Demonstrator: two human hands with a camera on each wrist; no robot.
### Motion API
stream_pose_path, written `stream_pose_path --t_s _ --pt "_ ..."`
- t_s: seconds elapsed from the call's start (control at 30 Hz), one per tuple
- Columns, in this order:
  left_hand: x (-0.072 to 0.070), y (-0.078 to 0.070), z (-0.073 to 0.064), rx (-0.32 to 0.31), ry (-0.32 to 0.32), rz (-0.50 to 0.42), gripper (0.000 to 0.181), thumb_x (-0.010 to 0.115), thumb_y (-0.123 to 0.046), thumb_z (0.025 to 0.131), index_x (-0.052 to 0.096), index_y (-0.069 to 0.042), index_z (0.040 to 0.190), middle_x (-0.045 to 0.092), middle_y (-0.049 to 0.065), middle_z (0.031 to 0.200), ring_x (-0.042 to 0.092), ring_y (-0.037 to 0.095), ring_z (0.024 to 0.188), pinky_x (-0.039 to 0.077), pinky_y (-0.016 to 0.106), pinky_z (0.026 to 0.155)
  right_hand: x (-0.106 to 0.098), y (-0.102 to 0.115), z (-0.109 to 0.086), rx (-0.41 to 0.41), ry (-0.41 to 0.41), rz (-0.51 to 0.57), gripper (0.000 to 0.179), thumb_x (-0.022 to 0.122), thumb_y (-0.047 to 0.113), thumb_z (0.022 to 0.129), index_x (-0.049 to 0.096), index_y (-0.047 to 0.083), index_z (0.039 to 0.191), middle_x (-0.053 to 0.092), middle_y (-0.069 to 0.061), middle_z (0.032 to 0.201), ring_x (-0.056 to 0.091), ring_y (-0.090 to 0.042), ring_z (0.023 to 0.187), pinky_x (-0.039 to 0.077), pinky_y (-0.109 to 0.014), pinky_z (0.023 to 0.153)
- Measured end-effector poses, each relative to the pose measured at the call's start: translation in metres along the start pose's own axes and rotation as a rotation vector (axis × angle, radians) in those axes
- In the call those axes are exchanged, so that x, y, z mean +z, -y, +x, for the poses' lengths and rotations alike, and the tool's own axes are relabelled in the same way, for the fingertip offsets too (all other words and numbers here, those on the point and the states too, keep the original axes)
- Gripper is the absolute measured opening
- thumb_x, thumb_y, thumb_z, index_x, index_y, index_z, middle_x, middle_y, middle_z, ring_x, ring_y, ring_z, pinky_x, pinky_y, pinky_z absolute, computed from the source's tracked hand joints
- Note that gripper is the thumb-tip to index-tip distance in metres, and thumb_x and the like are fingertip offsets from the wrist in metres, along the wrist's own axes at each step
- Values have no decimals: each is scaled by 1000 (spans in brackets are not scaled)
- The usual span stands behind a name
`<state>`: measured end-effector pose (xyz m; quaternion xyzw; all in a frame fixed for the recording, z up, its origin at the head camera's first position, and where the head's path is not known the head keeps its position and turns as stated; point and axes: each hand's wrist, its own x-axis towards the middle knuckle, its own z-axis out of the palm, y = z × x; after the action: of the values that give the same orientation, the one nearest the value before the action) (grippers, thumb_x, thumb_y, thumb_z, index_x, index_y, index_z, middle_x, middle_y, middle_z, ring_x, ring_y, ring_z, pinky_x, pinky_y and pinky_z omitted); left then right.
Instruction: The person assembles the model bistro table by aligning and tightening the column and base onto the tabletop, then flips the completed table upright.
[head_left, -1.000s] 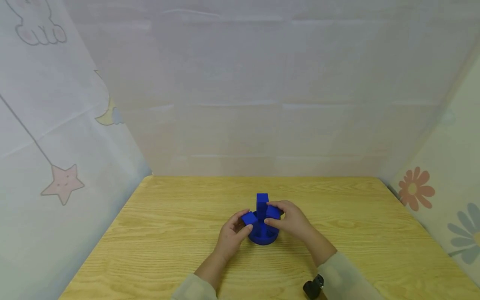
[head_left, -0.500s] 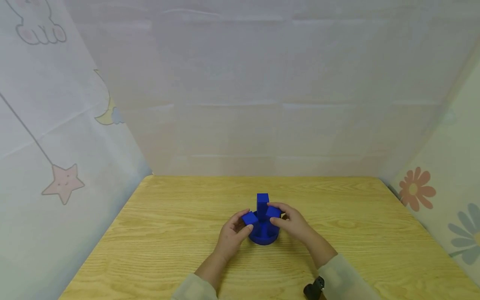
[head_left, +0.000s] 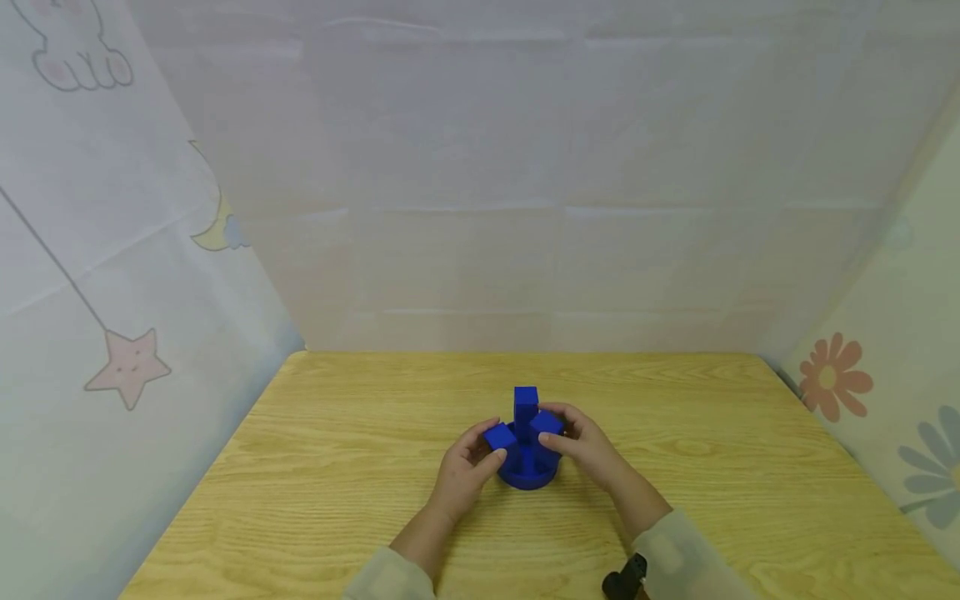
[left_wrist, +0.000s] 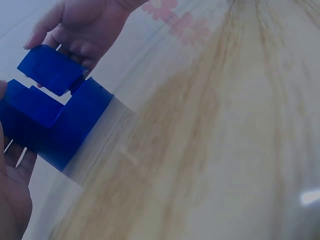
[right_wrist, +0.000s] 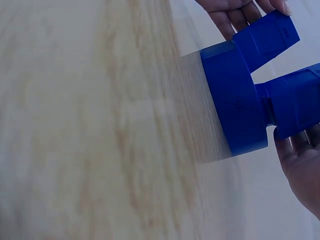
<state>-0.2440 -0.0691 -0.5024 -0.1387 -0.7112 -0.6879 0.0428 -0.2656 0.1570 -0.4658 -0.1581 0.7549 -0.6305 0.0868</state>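
A round blue base (head_left: 527, 481) with raised walls inside stands on the wooden table, between both hands. My left hand (head_left: 459, 479) holds the left blue block (head_left: 498, 436) between thumb and fingers at the base's left side. On the other side, my right hand (head_left: 592, 452) pinches a second blue block (head_left: 547, 422), thumb in front and fingers behind. In the right wrist view this right block (right_wrist: 296, 102) sits just off the base (right_wrist: 232, 102), with a narrow blue piece between them. A taller blue block (head_left: 526, 405) stands upright at the back of the base.
The wood-grain table (head_left: 315, 467) stretches around the base on all sides. A pale cloth wall (head_left: 525, 250) rises behind its far edge, with printed cloths at left and right. A black watch-like device (head_left: 625, 577) is at the right wrist.
The right block has turned slightly, and the right thumb has shifted a little to the right along it. My left hand and the base have barely moved.
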Motion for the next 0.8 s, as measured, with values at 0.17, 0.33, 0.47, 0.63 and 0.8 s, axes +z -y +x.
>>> stream_pose_path --t_s 0.17,0.33,0.47,0.63,0.8 --pt "0 0 0 -1 -4 1 48 67 -5 90 55 0 135 62 18 130 60 27 120 48 21 98 1 -2 -1 -9 -75 -43 56 69 17 92 46 5 141 55 -19 131 55 -26 115 49 -35 96" --pt "0 0 0 11 -5 0 47 67 -5 90 55 0 135 62 18 131 59 27 121 49 29 102 -1 -2 -4 -32 -104 -64 52 68 17 93 49 8 140 57 -18 127 55 -22 111 47 -30 94" --pt "0 1 1 14 -2 -4 47 67 -5 90 55 0 135 62 18 131 59 28 122 48 31 103 1 -3 -4 -24 -167 -74 49 71 17 91 52 9 136 61 -17 121 57 -18 105 49 -27 88" --pt "0 1 0 12 -2 -4 47 67 -5 90 55 0 135 62 18 131 59 23 120 48 24 101 4 -2 -6 -12 -241 -93 44 72 18 90 55 7 129 62 -16 115 57 -12 99 49 -25 84" --pt "0 0 1 8 -2 -13 48 67 -4 90 54 1 136 61 19 132 60 19 119 47 18 97 1 -3 -10 -46 -224 -20 38 63 12 94 55 2 130 60 -18 117 57 -8 100 51 -21 85"
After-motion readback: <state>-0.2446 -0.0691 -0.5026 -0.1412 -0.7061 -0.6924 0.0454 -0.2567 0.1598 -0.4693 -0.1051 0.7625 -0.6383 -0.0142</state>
